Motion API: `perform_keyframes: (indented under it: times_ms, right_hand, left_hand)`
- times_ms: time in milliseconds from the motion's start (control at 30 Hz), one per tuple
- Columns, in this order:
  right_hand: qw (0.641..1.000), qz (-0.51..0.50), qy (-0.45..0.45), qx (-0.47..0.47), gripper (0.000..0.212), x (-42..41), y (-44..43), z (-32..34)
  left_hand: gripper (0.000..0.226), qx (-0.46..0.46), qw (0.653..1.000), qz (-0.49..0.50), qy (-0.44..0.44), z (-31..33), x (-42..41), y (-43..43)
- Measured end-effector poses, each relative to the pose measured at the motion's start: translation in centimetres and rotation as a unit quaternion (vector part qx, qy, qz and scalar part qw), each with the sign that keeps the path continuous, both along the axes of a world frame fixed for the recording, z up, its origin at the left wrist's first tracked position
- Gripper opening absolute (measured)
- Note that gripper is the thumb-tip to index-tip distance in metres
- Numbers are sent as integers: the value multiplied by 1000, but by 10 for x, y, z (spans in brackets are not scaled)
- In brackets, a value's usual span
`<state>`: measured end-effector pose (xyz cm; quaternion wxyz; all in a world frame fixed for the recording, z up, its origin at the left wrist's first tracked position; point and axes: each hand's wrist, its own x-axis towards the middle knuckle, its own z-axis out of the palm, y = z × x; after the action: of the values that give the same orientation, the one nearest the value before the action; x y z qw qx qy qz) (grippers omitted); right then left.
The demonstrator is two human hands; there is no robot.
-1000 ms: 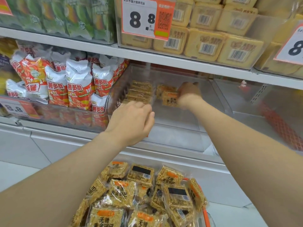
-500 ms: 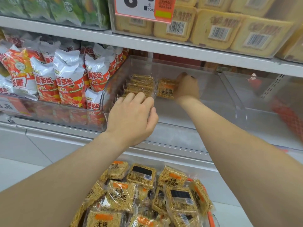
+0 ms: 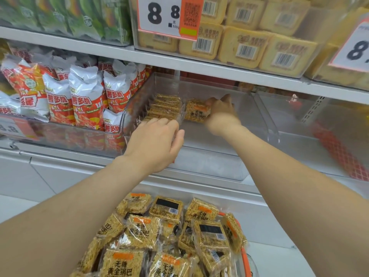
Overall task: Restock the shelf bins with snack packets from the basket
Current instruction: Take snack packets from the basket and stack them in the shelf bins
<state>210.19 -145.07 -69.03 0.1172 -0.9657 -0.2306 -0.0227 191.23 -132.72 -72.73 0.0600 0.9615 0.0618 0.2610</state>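
Observation:
A clear shelf bin [image 3: 265, 124] holds a row of golden rice-cracker packets [image 3: 164, 107] standing on edge along its left side. My right hand [image 3: 222, 111] reaches into the bin and pinches one more packet [image 3: 196, 110], upright and label-forward, just right of that row. My left hand [image 3: 154, 143] rests with bent fingers against the front end of the row; its fingertips are hidden. Below, the orange-rimmed basket [image 3: 246, 256] is piled with several of the same packets [image 3: 139, 230].
Left of the bin stands a bin of red and silver chip bags [image 3: 85, 100]. The upper shelf carries yellow barcoded packs [image 3: 245, 48] and an 8.8 price card [image 3: 167, 16]. A second clear bin [image 3: 319, 126] sits to the right. The floor is white tile.
My left hand has moved forward onto the front of the row. My right hand has kept its packet beside the row, barely shifting.

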Motion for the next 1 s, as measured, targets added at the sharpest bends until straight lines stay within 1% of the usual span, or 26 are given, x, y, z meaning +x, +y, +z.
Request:
perform_keyframes:
  times_ms: [100, 167, 233, 267, 300, 333, 367, 400, 467, 533, 600, 633, 700, 733, 800, 833, 867, 933, 967, 1000]
  right_hand:
    - [996, 57, -48, -44, 43, -21, -11, 16]
    - [990, 95, -100, -41, 29, -43, -16, 31]
    - [977, 138, -156, -35, 17, -69, -22, 46]
    - [970, 159, -179, -40, 13, -83, -25, 53]
    - [963, 177, -195, -51, 11, -99, -30, 58]
    - [956, 196, -207, -70, 12, -114, -34, 61]
    - [948, 216, -214, -92, 15, -128, -39, 63]
    - [940, 239, -214, -115, 17, -141, -44, 62]
    - [922, 292, -186, -174, 24, -159, -52, 54]
    - [905, 322, -103, -257, 27, -170, -61, 35]
    - [888, 324, -4, -325, 20, -175, -71, 7]
    - [877, 327, 35, -351, 16, -176, -77, -8]
    - [856, 339, 79, -382, 10, -178, -87, -29]
    - [851, 343, 83, -389, 11, -178, -91, -37]
    - [843, 356, 73, -396, 30, -180, -95, -49]
    - [838, 357, 69, -408, 34, -181, -97, -57]
    - [832, 353, 72, -421, 32, -182, -98, -65]
    - [813, 343, 76, -465, 15, -186, -101, -81]
    - [810, 336, 78, -474, 25, -186, -102, -91]
    - [805, 340, 79, -480, 46, -188, -104, -97]
  left_hand:
    - [35, -68, 996, -62, 15, 6, -9, 0]
    - [24, -66, 994, -88, 2, 13, -17, -2]
    - [15, -69, 994, -83, -31, 24, -27, -9]
    - [18, -93, 993, -65, -36, 30, -31, -12]
    - [27, -129, 990, -50, -26, 35, -35, -15]
    - [35, -156, 987, -45, 6, 37, -38, -17]
    - [40, -163, 983, -54, 60, 38, -42, -20]
    - [40, -154, 977, -69, 132, 37, -46, -23]
    - [27, -122, 945, -100, 287, 32, -56, -30]
    - [17, -122, 897, -109, 410, 25, -61, -38]
    - [24, -109, 860, -93, 490, 19, -61, -47]
    - [30, -90, 849, -86, 513, 18, -61, -52]
    - [35, -55, 838, -76, 538, 17, -60, -61]
    - [37, -42, 836, -73, 542, 17, -60, -64]
    - [40, -24, 839, -72, 538, 16, -60, -66]
    - [40, -16, 841, -72, 537, 16, -60, -67]
    - [40, -13, 841, -71, 536, 15, -61, -67]
    - [39, -12, 839, -74, 539, 16, -61, -67]
    - [39, -14, 838, -76, 541, 16, -60, -67]
    - [39, -16, 836, -78, 543, 17, -60, -68]
